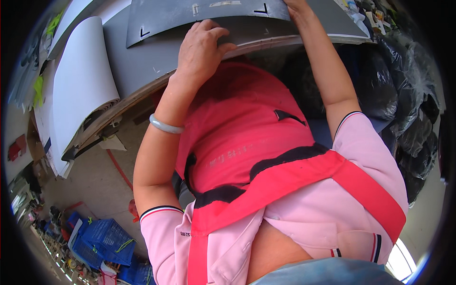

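Note:
A dark grey flexible sheet (pixel 228 10) with black corner marks arches over the table at the top of the view. Its near edge is raised, with shadow beneath it. At its right end my right hand (pixel 295 7) is closed on the edge, partly cut off by the frame. My left hand (pixel 202 50) is at the near edge of the sheet, fingers loosely bent and touching it, thumb held apart to the right. The fingertips are partly hidden. Below lies a grey sheet surface (pixel 137 57) with small pale corner marks.
A curled white sheet (pixel 85 66) hangs over the table's left end. The wooden table edge (pixel 142 92) runs close before me. Blue plastic baskets (pixel 107 240) stand on the floor at lower left. Dark plastic bags (pixel 380 90) are heaped at right, below clutter (pixel 375 19).

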{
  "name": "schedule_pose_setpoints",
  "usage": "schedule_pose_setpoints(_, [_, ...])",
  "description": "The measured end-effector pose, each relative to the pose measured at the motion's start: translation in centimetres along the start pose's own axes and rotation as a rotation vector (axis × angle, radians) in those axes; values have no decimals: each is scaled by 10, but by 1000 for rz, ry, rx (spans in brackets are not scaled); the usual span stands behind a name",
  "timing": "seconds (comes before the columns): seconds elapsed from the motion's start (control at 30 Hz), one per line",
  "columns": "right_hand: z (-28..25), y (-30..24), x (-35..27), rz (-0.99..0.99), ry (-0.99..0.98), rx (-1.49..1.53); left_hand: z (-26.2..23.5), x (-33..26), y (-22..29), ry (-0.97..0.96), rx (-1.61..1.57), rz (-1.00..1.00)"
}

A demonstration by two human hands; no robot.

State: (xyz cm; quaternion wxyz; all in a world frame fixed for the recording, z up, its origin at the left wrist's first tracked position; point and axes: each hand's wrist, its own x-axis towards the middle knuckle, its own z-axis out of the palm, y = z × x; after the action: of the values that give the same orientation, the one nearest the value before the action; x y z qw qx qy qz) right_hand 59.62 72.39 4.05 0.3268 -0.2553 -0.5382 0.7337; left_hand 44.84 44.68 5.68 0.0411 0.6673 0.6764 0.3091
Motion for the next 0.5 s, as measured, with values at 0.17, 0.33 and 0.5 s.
schedule_pose_setpoints(0.17, [-5,5,-9,21,21,19,-7,3,-4,-72,33,15])
schedule_pose_setpoints(0.33, [-1,9,-12,24,23,55,-16,8,-7,-147,62,80])
schedule_pose_setpoints(0.5, [-6,17,-5,-12,-8,42,-19,9,-1,-177,78,97])
